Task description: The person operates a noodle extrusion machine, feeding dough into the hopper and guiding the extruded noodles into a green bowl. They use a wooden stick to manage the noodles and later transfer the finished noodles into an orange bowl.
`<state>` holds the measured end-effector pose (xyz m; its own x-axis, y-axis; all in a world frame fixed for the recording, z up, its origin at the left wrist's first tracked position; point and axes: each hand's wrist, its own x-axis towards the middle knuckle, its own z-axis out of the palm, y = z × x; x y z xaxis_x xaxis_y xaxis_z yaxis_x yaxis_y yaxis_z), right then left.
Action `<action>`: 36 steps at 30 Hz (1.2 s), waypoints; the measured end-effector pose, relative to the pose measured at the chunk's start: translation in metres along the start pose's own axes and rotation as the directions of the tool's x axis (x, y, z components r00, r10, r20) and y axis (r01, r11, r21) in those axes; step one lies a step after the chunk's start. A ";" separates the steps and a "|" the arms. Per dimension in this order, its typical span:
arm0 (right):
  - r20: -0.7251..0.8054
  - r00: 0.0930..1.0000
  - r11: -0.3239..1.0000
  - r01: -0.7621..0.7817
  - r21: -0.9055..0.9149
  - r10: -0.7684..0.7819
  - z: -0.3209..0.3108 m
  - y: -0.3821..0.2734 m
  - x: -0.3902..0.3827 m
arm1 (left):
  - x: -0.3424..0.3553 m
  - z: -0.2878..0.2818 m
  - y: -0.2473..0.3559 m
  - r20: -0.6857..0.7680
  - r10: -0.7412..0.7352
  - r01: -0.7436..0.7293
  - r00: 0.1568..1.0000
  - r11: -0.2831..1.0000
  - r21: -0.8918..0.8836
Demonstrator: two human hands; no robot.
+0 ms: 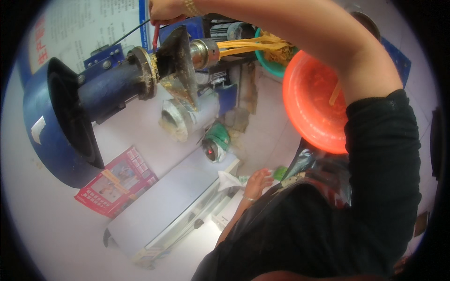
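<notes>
The largest thing is the blue machine [112,89], which stands on the left, at the far side. On its left end is a wide round cover, and on its right end a metal nozzle [204,54]. Between them, a dark hopper [176,61] with dried residue rises beside the round flange [147,72]. Nearer, in the left half, there is a white low table [168,192]. On the right, the orange bowl [297,103] lies partly behind the bare right forearm. Beyond its left edge is a green basin [268,70]. A pink-red printed sheet or box [117,182] is at the left of the low table.

Yellow strips [251,46] go from the nozzle to the right, and their bunched ends lie in the basin. The right hand [168,11] is at the far side, above the machine, with fingers closed around a red stick-like tool [156,36]. The lower end of this tool is at the flange, just left of the hopper. The left hand [258,182] is much nearer, low at the centre, beside a white crumpled piece [228,180]. Its fingers are half bent; I cannot tell if they hold something.
</notes>
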<state>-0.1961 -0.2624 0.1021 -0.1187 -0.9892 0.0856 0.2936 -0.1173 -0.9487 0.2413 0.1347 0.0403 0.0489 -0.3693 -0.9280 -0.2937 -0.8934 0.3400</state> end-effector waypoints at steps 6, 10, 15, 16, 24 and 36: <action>0.083 0.974 0.909 -0.227 0.349 0.211 0.012 0.023 0.021 | 0.000 -0.002 -0.008 -0.015 -0.031 0.031 0.999 0.999 -0.039; 0.308 0.906 0.847 -0.393 0.359 0.290 -0.002 0.044 0.045 | -0.004 0.001 -0.001 0.025 0.007 -0.009 1.000 0.996 0.092; 0.451 0.836 0.811 -0.483 0.331 0.314 -0.004 0.049 0.045 | -0.005 -0.003 -0.010 0.009 -0.050 0.049 0.999 0.994 0.099; 0.419 0.845 0.809 -0.484 0.333 0.332 -0.004 0.044 0.039 | -0.004 -0.006 -0.013 0.011 -0.066 0.064 0.998 0.993 0.096; 0.538 0.781 0.774 -0.541 0.328 0.318 -0.006 0.051 0.043 | -0.005 -0.009 -0.006 0.034 -0.063 0.053 0.997 0.966 0.253; 0.491 0.817 0.907 -0.405 0.117 0.302 0.008 0.039 0.037 | 0.003 -0.012 -0.016 0.050 -0.092 0.080 0.995 0.976 0.202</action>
<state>-0.1811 -0.3039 0.0707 0.4576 -0.8866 -0.0672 0.4251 0.2845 -0.8593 0.2575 0.1453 0.0335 0.0281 -0.2726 -0.9617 -0.4755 -0.8499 0.2270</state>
